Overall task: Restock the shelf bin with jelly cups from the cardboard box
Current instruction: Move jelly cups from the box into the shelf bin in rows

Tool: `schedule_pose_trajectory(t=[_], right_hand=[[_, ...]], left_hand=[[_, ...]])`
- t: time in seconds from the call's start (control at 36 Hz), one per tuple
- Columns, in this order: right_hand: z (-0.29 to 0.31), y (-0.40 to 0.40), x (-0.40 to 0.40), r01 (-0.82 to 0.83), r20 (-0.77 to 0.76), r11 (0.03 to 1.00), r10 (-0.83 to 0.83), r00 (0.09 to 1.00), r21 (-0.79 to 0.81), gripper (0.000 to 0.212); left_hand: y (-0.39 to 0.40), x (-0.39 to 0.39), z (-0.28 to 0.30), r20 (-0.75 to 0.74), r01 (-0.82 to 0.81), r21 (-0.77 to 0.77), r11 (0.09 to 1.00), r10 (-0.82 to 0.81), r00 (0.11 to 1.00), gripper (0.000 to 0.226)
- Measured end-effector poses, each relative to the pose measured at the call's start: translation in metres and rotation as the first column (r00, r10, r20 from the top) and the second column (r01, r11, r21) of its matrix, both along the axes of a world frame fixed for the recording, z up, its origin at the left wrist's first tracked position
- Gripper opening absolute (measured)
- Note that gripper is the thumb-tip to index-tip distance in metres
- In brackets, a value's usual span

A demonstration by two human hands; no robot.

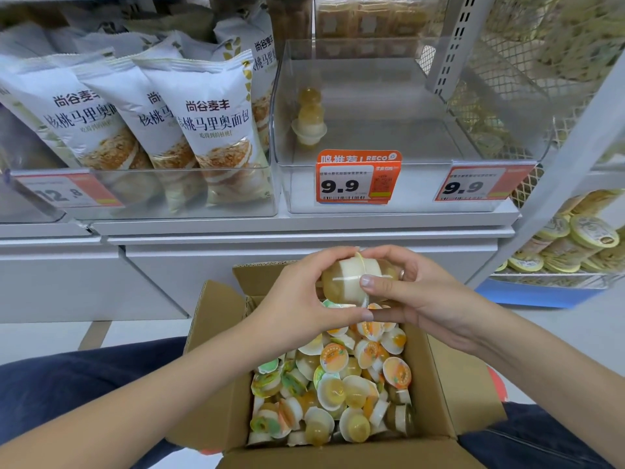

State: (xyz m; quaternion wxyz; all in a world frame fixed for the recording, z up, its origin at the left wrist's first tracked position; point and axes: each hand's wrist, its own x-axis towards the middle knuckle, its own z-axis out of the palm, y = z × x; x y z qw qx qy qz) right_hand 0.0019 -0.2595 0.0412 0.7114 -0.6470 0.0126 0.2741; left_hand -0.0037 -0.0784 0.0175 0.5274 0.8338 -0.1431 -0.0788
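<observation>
A: Nearest the viewer, what fills the foreground?

B: An open cardboard box [216,360], flaps spread, set between the person's knees in dark trousers [84,377]. It holds a loose heap of jelly cups [341,384]: small clear tubs with white rims, some showing amber jelly, others lying with orange or green printed lids upward.

A: And the hands?

B: Both are raised over the far end of the box. The left hand [297,299] and the right hand [416,296] meet around a short stack of cups [351,282] held sideways; white and amber bands show between the fingers. Each grip is curled about that stack, thumbs beneath and fingertips above. A ring sits on one finger of the right hand. How many cups are in the stack cannot be counted with certainty, since the fingers cover its ends.

A: What lies beyond?

B: A white shelf [304,228] carrying a clear shelf bin [507,137], nearly bare. Two jelly cups [309,121] stand stacked at its left wall, well apart from the hands. Two price tags [358,179] reading 9.9 are fixed to the bin's front.

A: And beside it?

B: To the left, a second clear bin with upright white bread packets [209,116] and a 12.8 tag [64,192]. To the right, on a lower wire shelf, round yellow-rimmed tubs [575,238] are piled. Farther back, blurred packages fill the rear of the shelf.
</observation>
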Motion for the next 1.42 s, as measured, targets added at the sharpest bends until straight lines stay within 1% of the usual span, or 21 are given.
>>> schedule_pose_trajectory(t=[0.08,0.19,0.25,0.31,0.33,0.36,0.42,0.44,0.47,0.53,0.58,0.67,0.72,0.75,0.78,0.83,0.89,1.03,1.19,1.42], right_hand=[[0.0,0.003,0.0,0.005,-0.008,1.0,-0.005,1.0,-0.005,0.051],[0.007,0.004,0.003,0.031,0.039,0.999,-0.03,0.999,-0.013,0.052],[0.017,0.002,0.007,0.063,0.11,0.998,-0.06,0.992,-0.021,0.053],[0.035,-0.003,0.016,0.12,0.23,0.992,-0.109,0.967,-0.033,0.05],[0.047,-0.006,0.025,0.155,0.301,0.987,-0.136,0.944,-0.04,0.048],[0.06,-0.008,0.034,0.189,0.375,0.981,-0.158,0.914,-0.046,0.046],[0.086,-0.009,0.061,0.268,0.508,0.961,-0.196,0.839,-0.072,0.05],[0.097,-0.006,0.077,0.31,0.574,0.944,-0.194,0.795,-0.111,0.051],[0.106,-0.002,0.096,0.354,0.642,0.918,-0.162,0.75,-0.181,0.051],[0.113,0.011,0.135,0.418,0.73,0.822,-0.003,0.684,-0.388,0.05],[0.107,0.028,0.172,0.404,0.709,0.705,0.197,0.677,-0.582,0.054],[0.084,0.052,0.21,0.245,0.557,0.581,0.45,0.698,-0.776,0.065],[0.068,0.063,0.222,0.187,0.464,0.469,0.591,0.66,-0.863,0.07],[0.061,0.067,0.225,0.176,0.434,0.429,0.636,0.638,-0.886,0.07],[0.054,0.071,0.226,0.17,0.419,0.409,0.662,0.621,-0.897,0.069],[0.042,0.073,0.228,0.162,0.409,0.399,0.676,0.612,-0.902,0.064],[0.035,0.073,0.228,0.155,0.406,0.403,0.67,0.622,-0.902,0.061],[0.035,0.071,0.23,0.139,0.427,0.441,0.665,0.614,-0.887,0.064],[0.039,0.073,0.23,0.154,0.386,0.374,0.691,0.612,-0.915,0.061],[0.035,0.077,0.232,0.161,0.452,0.465,0.628,0.633,-0.871,0.06]], left_hand=[[0.0,0.001,-0.001,0.014,-0.048,-0.003,0.999,0.048,0.999,0.061],[0.0,0.005,0.007,0.053,-0.056,0.011,0.998,0.055,0.997,0.062],[0.003,0.011,0.015,0.079,-0.033,0.046,0.998,0.029,0.996,0.066],[0.01,0.023,0.026,0.125,-0.05,0.078,0.996,0.04,0.991,0.07],[0.015,0.03,0.031,0.151,-0.085,0.084,0.993,0.072,0.986,0.066],[0.022,0.037,0.036,0.181,-0.131,0.095,0.987,0.112,0.977,0.057],[0.034,0.05,0.043,0.249,-0.235,0.146,0.961,0.194,0.949,0.037],[0.038,0.056,0.046,0.278,-0.279,0.173,0.945,0.225,0.934,0.031],[0.041,0.062,0.046,0.297,-0.308,0.197,0.931,0.243,0.924,0.029],[0.043,0.07,0.048,0.295,-0.319,0.247,0.915,0.242,0.924,0.031],[0.042,0.074,0.048,0.272,-0.286,0.325,0.901,0.2,0.941,0.037],[0.04,0.08,0.047,0.259,-0.233,0.405,0.884,0.134,0.957,0.041],[0.038,0.083,0.047,0.261,-0.231,0.413,0.881,0.128,0.957,0.041],[0.038,0.084,0.048,0.264,-0.234,0.422,0.876,0.128,0.956,0.04],[0.038,0.085,0.048,0.266,-0.235,0.433,0.87,0.125,0.956,0.039],[0.038,0.085,0.047,0.271,-0.228,0.447,0.865,0.112,0.956,0.038],[0.039,0.084,0.047,0.269,-0.212,0.463,0.861,0.092,0.959,0.038],[0.039,0.084,0.047,0.282,-0.208,0.479,0.853,0.075,0.956,0.037],[0.033,0.083,0.049,0.269,-0.203,0.515,0.833,0.068,0.961,0.039],[0.029,0.082,0.048,0.257,-0.198,0.549,0.812,0.061,0.965,0.038]])
